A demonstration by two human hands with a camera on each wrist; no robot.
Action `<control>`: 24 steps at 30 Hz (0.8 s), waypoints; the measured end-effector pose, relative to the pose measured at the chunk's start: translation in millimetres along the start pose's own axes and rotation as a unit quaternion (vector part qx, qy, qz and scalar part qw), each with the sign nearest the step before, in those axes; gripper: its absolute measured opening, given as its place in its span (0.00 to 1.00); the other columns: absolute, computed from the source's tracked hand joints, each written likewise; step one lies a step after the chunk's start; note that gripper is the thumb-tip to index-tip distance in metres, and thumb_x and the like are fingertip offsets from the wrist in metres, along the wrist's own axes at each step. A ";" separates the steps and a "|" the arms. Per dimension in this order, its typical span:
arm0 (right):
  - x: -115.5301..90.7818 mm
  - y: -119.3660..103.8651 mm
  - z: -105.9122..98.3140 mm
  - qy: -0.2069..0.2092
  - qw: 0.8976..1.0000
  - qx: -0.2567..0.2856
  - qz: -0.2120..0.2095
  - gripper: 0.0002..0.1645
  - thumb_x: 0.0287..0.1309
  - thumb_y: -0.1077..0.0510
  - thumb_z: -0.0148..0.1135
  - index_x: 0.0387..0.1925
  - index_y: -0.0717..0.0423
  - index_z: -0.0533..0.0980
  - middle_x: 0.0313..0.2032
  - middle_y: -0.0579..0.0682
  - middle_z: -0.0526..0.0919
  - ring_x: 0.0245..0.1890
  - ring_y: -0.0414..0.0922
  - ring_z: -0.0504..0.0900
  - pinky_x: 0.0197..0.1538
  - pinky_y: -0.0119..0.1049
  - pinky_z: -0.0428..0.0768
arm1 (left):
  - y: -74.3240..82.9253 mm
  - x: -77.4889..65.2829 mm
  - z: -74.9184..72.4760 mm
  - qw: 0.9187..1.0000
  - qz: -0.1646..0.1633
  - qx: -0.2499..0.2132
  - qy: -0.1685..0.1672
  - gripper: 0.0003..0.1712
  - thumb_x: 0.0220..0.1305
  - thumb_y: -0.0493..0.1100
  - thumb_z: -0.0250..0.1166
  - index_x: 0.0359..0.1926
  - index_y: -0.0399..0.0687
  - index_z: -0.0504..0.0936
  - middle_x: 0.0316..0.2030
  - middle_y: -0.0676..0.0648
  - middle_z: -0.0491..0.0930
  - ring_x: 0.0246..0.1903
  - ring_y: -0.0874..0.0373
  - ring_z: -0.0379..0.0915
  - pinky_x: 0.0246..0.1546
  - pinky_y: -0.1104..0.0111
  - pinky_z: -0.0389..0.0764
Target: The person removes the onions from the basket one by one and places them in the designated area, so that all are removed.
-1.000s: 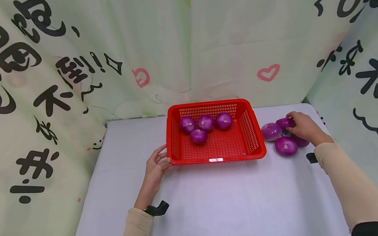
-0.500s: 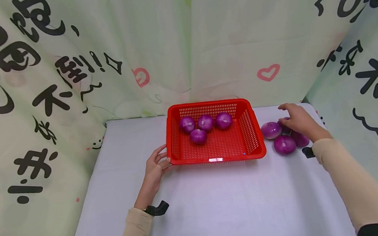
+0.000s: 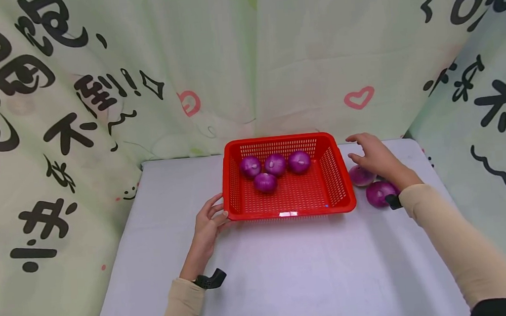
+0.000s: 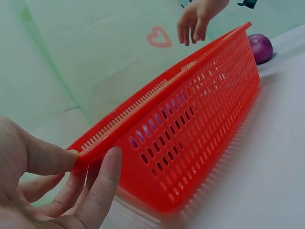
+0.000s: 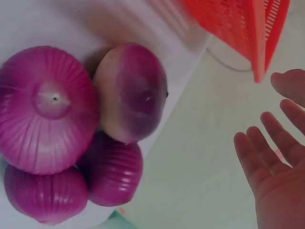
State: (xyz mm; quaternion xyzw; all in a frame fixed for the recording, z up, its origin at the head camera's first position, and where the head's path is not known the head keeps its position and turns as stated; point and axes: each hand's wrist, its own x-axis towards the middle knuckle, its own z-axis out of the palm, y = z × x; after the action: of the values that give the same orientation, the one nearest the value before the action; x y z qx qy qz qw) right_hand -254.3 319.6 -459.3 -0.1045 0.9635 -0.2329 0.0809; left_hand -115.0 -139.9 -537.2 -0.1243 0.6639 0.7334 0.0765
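Observation:
A red plastic basket (image 3: 301, 199) with slotted walls stands on the table, several purple onions (image 3: 266, 182) grouped in its left and back part. My left hand (image 3: 209, 226) grips the basket's left edge near the front corner; thumb and fingers are around the rim (image 4: 95, 150) in the left wrist view. Over the onions on the right, my right hand (image 3: 375, 156) is raised with nothing in it, fingers spread and pointing at the basket's right rim. Beneath it lie several more onions, one (image 5: 131, 93) part pale and another large and round (image 5: 47, 109), partly hidden in the head view.
A white cloth (image 3: 289, 274) covers the table. Behind and at both sides hang pale green curtains (image 3: 303, 60) with black writing and red hearts. The table's back edge runs just behind the basket.
My right hand has let go of an onion in the right-hand group, lifted, and moved left toward the basket with its fingers spreading. The left hand and basket have stayed put.

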 end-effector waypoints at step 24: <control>39.0 -71.4 37.2 -0.091 0.989 -0.061 -0.096 0.41 0.67 0.57 0.67 0.75 0.64 0.62 0.72 0.70 0.66 0.73 0.67 0.65 0.73 0.67 0.70 | -0.3 -1.0 -0.4 1.000 0.005 -0.006 -0.003 0.33 0.71 0.31 0.59 0.75 0.52 0.69 0.61 0.35 0.78 0.48 0.52 0.84 0.58 0.47 0.83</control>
State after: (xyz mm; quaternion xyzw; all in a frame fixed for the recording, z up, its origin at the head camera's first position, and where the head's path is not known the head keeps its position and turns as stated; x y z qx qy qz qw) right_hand -272.6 232.1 -462.9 -0.2219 0.9501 -0.1697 0.1390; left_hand -113.9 -140.3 -537.2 -0.1194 0.6597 0.7384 0.0735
